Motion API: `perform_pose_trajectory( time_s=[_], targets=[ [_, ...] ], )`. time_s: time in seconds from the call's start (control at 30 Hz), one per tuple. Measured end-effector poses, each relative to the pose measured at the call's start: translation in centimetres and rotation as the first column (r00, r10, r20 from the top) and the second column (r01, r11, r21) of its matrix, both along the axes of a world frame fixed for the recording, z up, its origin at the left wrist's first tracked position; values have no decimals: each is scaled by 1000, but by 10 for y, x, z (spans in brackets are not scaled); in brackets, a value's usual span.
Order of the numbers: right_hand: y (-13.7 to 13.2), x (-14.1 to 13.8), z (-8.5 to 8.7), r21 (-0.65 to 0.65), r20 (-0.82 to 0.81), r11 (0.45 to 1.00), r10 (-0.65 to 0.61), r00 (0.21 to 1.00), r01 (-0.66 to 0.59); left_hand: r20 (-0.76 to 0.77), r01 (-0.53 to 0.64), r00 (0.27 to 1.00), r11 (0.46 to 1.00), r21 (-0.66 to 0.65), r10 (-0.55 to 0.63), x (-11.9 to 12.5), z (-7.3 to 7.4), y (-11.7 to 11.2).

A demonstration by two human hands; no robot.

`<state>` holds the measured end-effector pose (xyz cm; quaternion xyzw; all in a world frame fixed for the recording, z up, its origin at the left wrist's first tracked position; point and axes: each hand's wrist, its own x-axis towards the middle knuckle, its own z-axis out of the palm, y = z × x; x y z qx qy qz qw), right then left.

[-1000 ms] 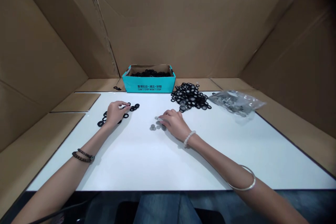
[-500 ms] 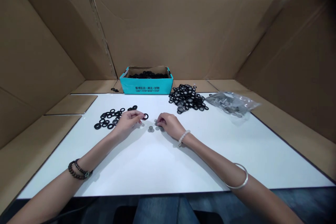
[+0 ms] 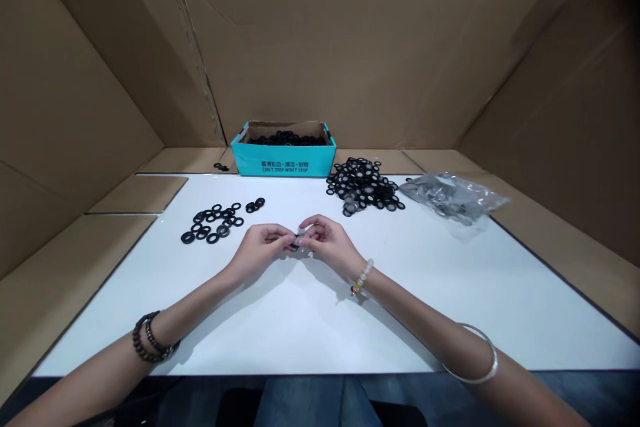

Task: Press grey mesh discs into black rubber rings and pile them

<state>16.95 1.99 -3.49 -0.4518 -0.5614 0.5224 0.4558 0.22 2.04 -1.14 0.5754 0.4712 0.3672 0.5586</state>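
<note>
My left hand (image 3: 263,250) and my right hand (image 3: 327,243) meet fingertip to fingertip over the middle of the white table (image 3: 310,307). The left pinches a black ring (image 3: 293,245); the right pinches a small grey disc (image 3: 301,235) against it. A scatter of loose black rings (image 3: 216,221) lies to the left of my left hand. A pile of black rings with grey centres (image 3: 364,186) lies behind my right hand.
A teal box (image 3: 283,159) holding black rings stands at the table's back edge. A clear plastic bag of grey parts (image 3: 453,195) lies at the back right. Brown cardboard walls (image 3: 340,53) close in the table on three sides.
My left hand left the scatter of rings with one black ring and came to the middle. My right hand lifted a grey disc off the table and met it.
</note>
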Motion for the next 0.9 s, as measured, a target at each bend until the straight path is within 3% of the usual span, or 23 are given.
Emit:
perform_pose_trajectory(
  time_s=[0.1, 0.27, 0.6, 0.77, 0.9],
  targets=[
    [-3, 2, 0, 45, 75, 998, 38, 996, -41, -33, 19, 999, 1000, 25, -18, -2, 0, 0],
    [-5, 4, 3, 89, 116, 995, 37, 993, -47, -30, 19, 999, 998, -56, -21, -4, 2, -1],
    [-4, 8, 11, -113, -64, 971, 202, 977, -208, 30, 68, 997, 993, -92, -65, -1, 6, -5],
    [-5, 13, 17, -70, 27, 971, 230, 973, -227, 50, 81, 996, 989, -123, -75, 0, 4, -5],
    [-7, 10, 12, 15, 97, 985, 168, 981, -170, 78, 65, 996, 985, -162, -52, 0, -1, -5]
  ],
)
